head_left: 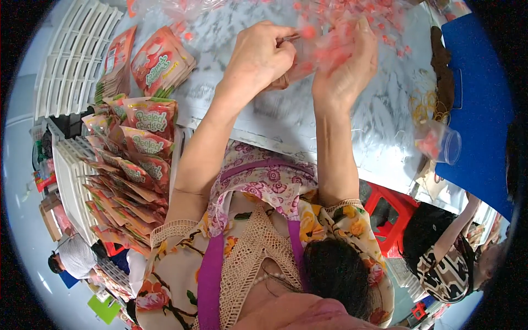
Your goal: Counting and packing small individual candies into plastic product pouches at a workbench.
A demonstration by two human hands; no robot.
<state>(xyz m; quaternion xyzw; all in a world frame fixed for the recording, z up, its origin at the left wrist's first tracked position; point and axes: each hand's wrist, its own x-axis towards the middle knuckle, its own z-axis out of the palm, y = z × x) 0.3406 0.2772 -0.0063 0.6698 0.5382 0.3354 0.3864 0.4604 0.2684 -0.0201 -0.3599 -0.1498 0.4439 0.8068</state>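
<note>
My left hand is closed in a pinch on the edge of a pouch, which is mostly hidden behind the fingers. Cupped beside the pouch's mouth, my right hand holds small red wrapped candies, blurred by motion. One blurred red candy shows between the hands. Beyond them, a loose pile of the same candies spreads over the far part of the pale table. Flat printed pouches lie stacked to the left of my left hand.
Plump red pouches fill a crate on my left, below a white slatted rack. A clear plastic cup with candies lies tipped at the right edge, near rubber bands and a blue board. A red stool and people are nearby.
</note>
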